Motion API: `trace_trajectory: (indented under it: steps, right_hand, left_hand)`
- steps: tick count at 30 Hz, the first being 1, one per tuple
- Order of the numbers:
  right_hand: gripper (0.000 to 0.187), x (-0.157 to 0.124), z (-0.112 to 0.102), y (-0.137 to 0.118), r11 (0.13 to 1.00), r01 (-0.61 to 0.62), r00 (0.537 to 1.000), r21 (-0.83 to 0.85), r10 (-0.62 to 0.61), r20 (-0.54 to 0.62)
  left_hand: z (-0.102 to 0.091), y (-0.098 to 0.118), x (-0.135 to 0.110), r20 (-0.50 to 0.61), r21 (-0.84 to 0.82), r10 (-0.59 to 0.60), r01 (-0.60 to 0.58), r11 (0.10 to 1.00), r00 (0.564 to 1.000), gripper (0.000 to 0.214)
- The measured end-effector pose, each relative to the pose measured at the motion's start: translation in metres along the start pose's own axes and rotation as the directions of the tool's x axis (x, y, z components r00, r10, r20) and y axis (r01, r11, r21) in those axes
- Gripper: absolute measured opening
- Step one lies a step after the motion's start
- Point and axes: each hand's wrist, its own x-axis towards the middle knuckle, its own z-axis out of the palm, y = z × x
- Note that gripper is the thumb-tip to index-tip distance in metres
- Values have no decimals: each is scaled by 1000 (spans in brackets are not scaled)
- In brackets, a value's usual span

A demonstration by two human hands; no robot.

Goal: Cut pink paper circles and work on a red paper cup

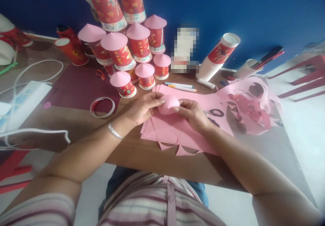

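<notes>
Between my two hands is a small pink paper cone [168, 105], its tip facing up toward me. My left hand [148, 107] pinches its left edge with thumb and fingers. On the opposite edge, my right hand [191, 113] has its thumb on top and fingers partly hidden underneath. Below the cone lies a stack of pink paper sheets [162, 129] with cut strips along the near side. Black-handled scissors [216, 113] rest on the sheets by my right wrist, partly covered. Red paper cups with pink cone roofs [144, 74] stand behind my hands.
Two markers [181, 88] lie behind the sheets. Stacked cups [218, 57] lean by the blue wall. Pink scraps [254, 107] cover the table's right side. At left are a white ring [102, 107], a power strip [27, 100] with cables, and a dark red sheet [76, 87].
</notes>
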Motion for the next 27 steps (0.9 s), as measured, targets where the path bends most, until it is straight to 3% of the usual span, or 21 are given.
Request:
trace_trajectory:
  steps: [8, 16, 24, 27]
  right_hand:
    - [30, -2, 5, -4, 995, 5, 1000, -100, -7, -14]
    - [38, -1, 2, -1, 999, -24, 1000, 26, 24, -20]
    - [61, -1, 4, -4, 996, -29, 999, 87, 32, -42]
    - [54, -1, 3, -2, 997, -17, 998, 71, 21, -56]
  left_hand:
    - [3, -1, -2, 17, 39, 4, -5, 999, 1000, 33]
    - [6, 2, -3, 4, 7, -1, 1, 1000, 1000, 34]
    - [1, 0, -3, -82, -10, -35, 34, 999, 996, 40]
    - [0, 1, -3, -89, -12, -31, 30, 999, 996, 39]
